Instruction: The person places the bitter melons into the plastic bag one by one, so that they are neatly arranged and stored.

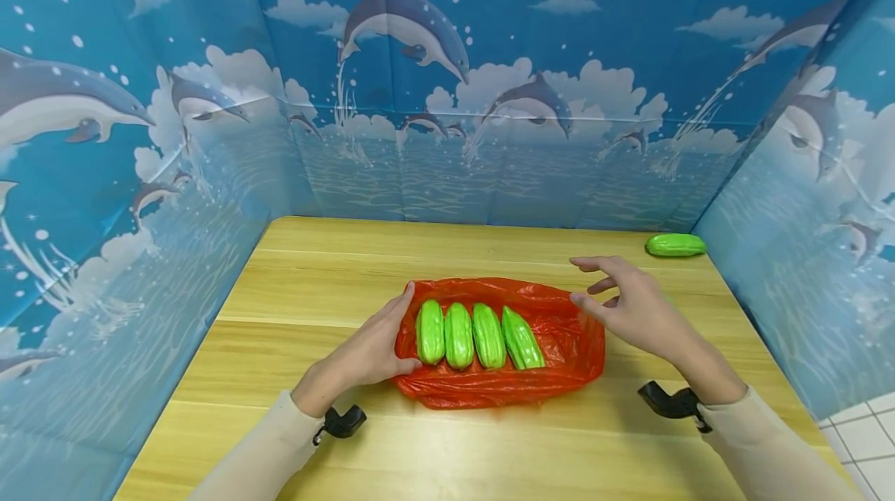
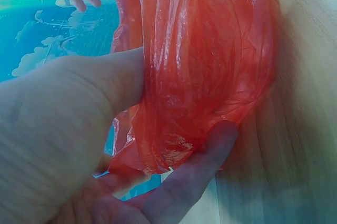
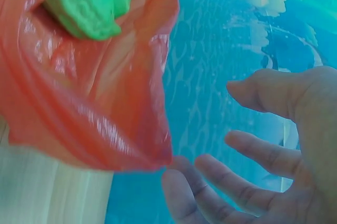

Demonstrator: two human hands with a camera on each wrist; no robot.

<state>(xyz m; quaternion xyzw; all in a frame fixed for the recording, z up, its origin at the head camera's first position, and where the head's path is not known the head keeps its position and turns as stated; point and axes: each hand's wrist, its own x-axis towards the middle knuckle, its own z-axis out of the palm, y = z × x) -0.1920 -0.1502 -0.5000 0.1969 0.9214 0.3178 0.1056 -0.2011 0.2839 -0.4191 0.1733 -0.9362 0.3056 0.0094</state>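
Observation:
A red plastic bag (image 1: 489, 400), its mouth spread wide and facing up, lies on the table in the head view. Inside, several glossy green ridged gourds (image 1: 458, 336) stand side by side toward the left; the rightmost gourd (image 1: 520, 339) leans. My left hand (image 1: 370, 342) holds the bag's left end, with part of the hand behind the red film (image 2: 195, 61) and other fingers outside it in the left wrist view. At the bag's right end my right hand (image 1: 629, 307) hovers, fingers spread and loosely bent, with nothing in its grasp. Its fingertips (image 3: 176, 182) are close to the bag's corner.
Another green gourd (image 1: 675, 245) lies at the table's far right corner. A sliver of green peeks out behind the right hand. Dolphin-print curtains (image 1: 447, 167) enclose the wooden table (image 1: 315, 252) at the back and both sides. White floor tiles (image 1: 863, 439) show at lower right.

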